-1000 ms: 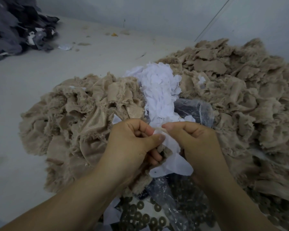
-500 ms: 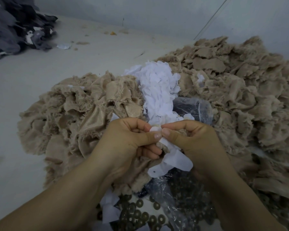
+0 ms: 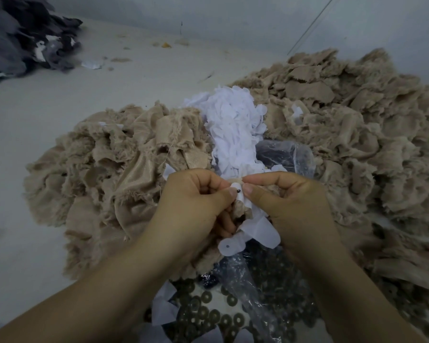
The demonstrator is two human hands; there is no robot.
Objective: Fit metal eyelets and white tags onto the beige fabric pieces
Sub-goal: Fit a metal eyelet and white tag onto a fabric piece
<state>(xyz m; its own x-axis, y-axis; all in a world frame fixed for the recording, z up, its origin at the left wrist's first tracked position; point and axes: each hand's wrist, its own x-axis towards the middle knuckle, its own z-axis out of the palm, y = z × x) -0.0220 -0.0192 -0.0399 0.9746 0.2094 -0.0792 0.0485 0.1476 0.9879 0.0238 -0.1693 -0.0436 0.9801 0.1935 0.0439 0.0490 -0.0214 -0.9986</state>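
Left hand and right hand: thumbs and forefingers pinching one white tag with small dark eyelet, over beige fabric piece. Behind: beige fabric heaps, white tag pile. Below: metal rings, plastic bag.

Two hands, left hand and right hand, are showing. Two beige fabric heaps, one white tag heap, one dark fabric heap and countless metal eyelets are lying there.
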